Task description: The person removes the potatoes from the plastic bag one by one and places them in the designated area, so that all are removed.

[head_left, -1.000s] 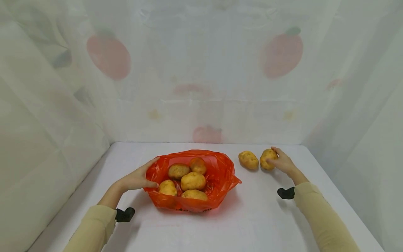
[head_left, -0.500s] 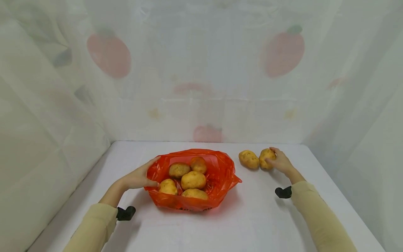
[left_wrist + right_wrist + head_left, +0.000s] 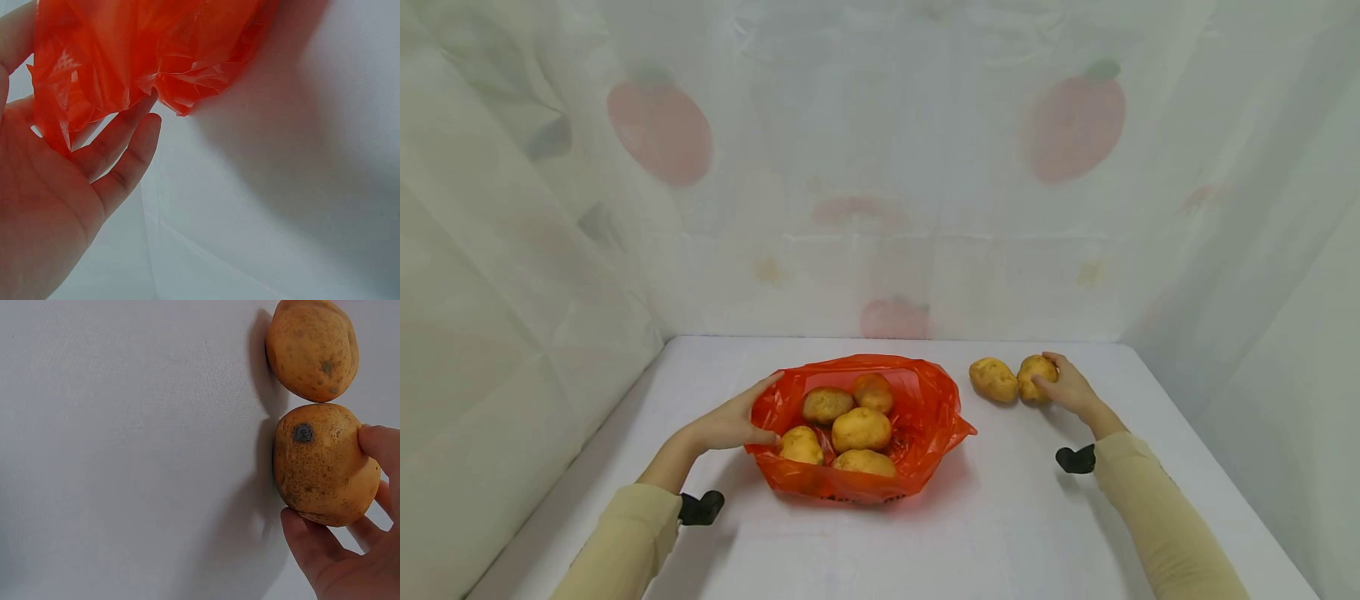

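Observation:
A thin red plastic bag [image 3: 940, 450] lies with its mouth spread wide, and several yellow-brown potatoes [image 3: 861, 429] sit inside. My left hand [image 3: 726, 423] holds the bag's left edge between thumb and fingers; in the left wrist view the red film [image 3: 106, 62] hides part of the fingers. To the right of the bag, my right hand [image 3: 1075, 390] grips a potato [image 3: 1034, 375] that rests on the table. The right wrist view has thumb and fingers around this potato [image 3: 325, 465], which bears a dark spot. Touching it is another loose potato [image 3: 994, 380].
A white-covered table [image 3: 1000, 533] carries everything. White sheets with faded fruit prints [image 3: 1075, 125] stand as walls at the back and both sides. A black wrist mount [image 3: 702, 508] shows at the left cuff, and a similar one [image 3: 1077, 458] at the right.
My right hand has shifted slightly left with its potato, which now sits against the neighbouring one. The left hand and the bag stay practically where they were.

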A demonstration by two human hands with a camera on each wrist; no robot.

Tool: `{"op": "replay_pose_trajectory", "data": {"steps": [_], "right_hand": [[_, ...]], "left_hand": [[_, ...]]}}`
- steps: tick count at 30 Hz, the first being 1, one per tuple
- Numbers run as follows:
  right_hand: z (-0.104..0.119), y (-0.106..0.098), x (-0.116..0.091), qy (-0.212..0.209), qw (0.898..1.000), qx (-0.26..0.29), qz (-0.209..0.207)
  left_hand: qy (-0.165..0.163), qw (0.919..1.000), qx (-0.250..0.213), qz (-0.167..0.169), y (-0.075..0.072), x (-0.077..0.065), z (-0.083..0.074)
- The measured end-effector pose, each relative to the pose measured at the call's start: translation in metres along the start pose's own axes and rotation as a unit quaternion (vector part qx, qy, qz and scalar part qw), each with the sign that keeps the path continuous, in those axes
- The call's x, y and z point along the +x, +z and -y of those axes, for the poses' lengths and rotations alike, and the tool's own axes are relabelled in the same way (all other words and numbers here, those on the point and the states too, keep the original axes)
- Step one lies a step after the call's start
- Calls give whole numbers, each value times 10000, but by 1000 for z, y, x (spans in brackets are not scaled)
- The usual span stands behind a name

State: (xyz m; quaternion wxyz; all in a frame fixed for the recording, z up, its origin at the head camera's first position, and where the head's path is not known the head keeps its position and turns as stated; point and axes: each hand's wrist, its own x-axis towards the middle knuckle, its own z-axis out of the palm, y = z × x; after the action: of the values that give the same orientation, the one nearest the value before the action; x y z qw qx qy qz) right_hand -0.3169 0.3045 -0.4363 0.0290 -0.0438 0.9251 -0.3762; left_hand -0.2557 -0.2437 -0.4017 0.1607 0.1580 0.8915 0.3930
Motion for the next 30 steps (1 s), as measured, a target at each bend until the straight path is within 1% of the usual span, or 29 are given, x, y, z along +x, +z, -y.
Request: {"op": "replay_pose_trajectory", "data": {"steps": [7, 17, 25, 30], "right_hand": [[0, 0, 2, 121, 9998, -116, 124], [-1, 2, 2, 51, 9997, -175, 142], [-4, 0, -1, 187, 9992, -26, 349], [-2, -3, -5, 117, 9980, 206, 586]], "left_hand": [[32, 10000, -44, 9, 1, 0, 0], [55, 10000, 24, -7, 1, 0, 0], [62, 10000, -59, 21, 1, 0, -1], [49, 9999, -110, 21, 1, -1, -1]]}}
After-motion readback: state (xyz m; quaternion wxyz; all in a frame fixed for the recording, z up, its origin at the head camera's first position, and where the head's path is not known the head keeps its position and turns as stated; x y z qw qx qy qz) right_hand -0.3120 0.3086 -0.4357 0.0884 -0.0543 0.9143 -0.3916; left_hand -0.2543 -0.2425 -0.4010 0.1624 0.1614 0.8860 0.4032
